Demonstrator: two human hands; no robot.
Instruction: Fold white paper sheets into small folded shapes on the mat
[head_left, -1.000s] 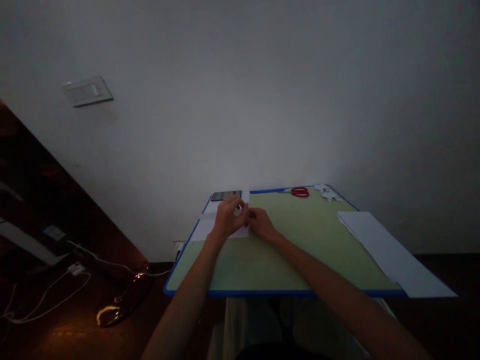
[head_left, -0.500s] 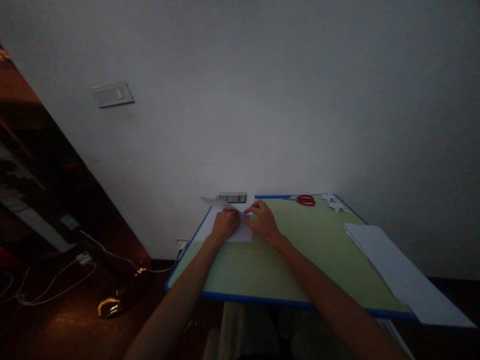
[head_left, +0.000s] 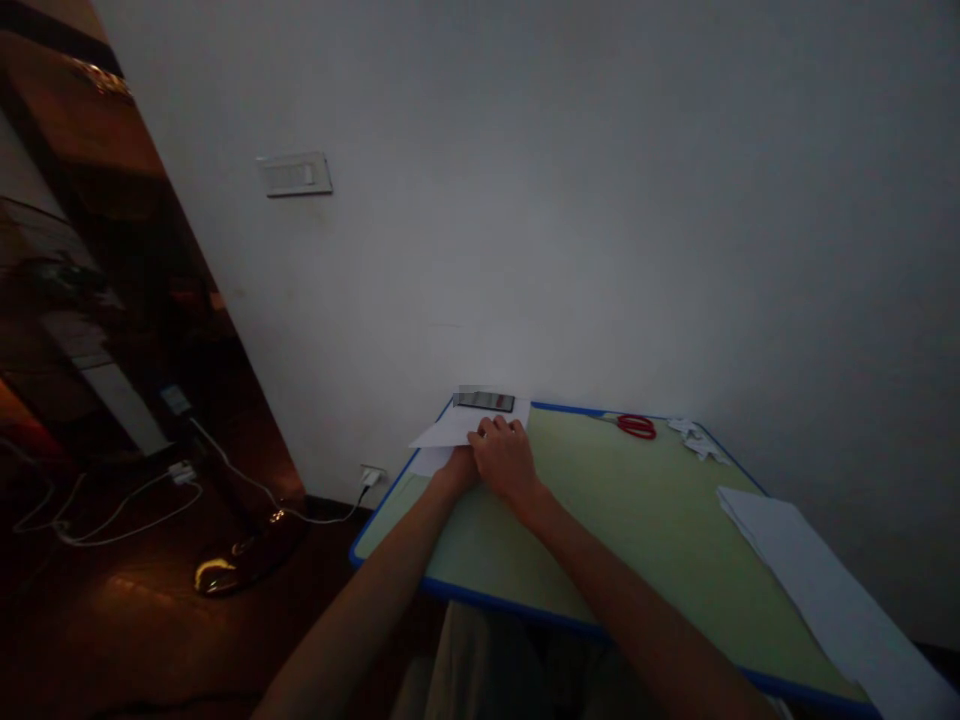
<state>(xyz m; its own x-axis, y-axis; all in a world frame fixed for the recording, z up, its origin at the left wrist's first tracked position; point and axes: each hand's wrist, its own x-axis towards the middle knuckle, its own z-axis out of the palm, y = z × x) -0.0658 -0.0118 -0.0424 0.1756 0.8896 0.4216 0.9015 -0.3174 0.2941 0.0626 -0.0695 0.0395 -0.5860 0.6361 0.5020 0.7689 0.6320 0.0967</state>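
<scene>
A white sheet of paper [head_left: 448,430] is partly raised over the far left of the table, its left corner sticking out in the air. My right hand [head_left: 504,452] is closed on the near right part of this sheet, fingers curled over it. Tucked beneath the sheet and against my right hand is my left hand [head_left: 459,468]; its fingers are hidden. More white paper [head_left: 431,462] lies flat under the raised sheet. Just beyond the hands, a phone [head_left: 485,401] rests on paper by the wall.
Red-handled scissors [head_left: 636,426] lie at the table's far edge. Small white paper cutouts [head_left: 697,438] are at the far right corner. A stack of white paper [head_left: 817,590] overhangs the right side of the green table [head_left: 622,540]. A plugged-in charger [head_left: 370,478] is at left.
My right hand has moved left, over my left hand. The raised sheet has come down across my left fingers. The view has shifted, so the table sits farther right.
</scene>
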